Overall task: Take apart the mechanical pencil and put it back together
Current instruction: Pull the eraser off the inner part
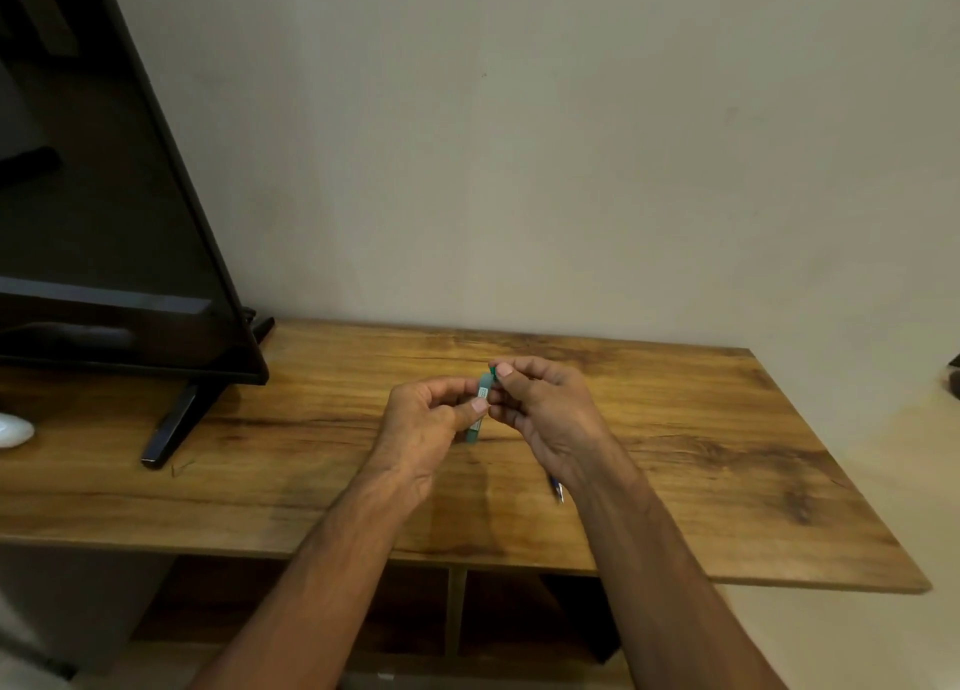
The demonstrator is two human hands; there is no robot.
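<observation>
A small teal-green plastic tube (481, 406) with a white label is held upright above the middle of the wooden table (727, 455). My left hand (431, 419) grips its lower half between thumb and fingers. My right hand (545, 409) pinches the darker green cap (493, 372) at its top end. On the table, just under my right wrist, lies a dark blue pencil (557, 488) with a metal tip, mostly hidden by my forearm.
A black television (104, 222) stands on slanted feet at the table's left end. A white object (13, 429) lies at the far left edge. A plain wall rises behind the table. Open shelves sit below the front edge.
</observation>
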